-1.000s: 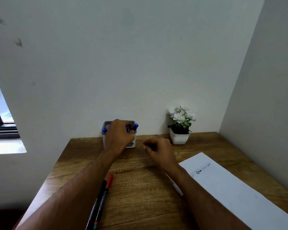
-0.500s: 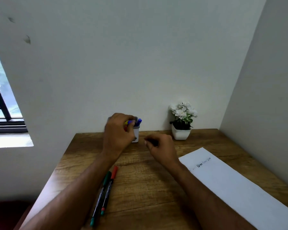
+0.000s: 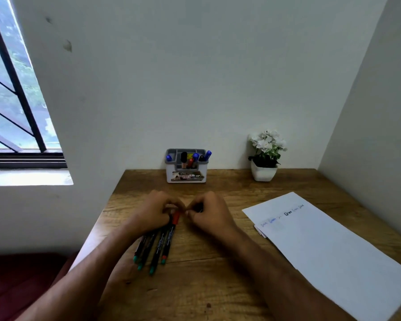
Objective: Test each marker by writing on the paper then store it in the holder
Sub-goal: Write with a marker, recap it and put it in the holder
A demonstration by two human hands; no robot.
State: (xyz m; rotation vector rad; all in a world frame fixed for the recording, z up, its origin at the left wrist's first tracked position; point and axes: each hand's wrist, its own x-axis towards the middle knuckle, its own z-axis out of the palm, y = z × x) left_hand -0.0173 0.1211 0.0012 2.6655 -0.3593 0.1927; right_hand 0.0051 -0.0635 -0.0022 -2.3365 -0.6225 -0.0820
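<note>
Several black-barrelled markers lie side by side on the wooden desk [image 3: 218,286], three with green ends [image 3: 139,266]. One red marker [image 3: 176,218] lies among them, red cap pointing away. My left hand [image 3: 154,213] covers the markers' far ends with curled fingers, gripping the red marker by its cap. My right hand [image 3: 210,213] is curled, its pinched fingertips touching the right side of that cap. The grey-and-white holder [image 3: 186,178] stands at the back by the wall with several markers in it. The white paper [image 3: 322,251], with test scribbles near its far edge, lies to the right.
A white pot of white flowers [image 3: 264,173] stands at the back right. Walls close the desk at the back and right. A barred window [image 3: 14,107] is at the left, and a dark red seat [image 3: 21,281] sits below the desk's left edge.
My left hand has left the holder and come down onto the markers on the desk. My right hand drew back beside it. The view tipped down, showing the holder uncovered.
</note>
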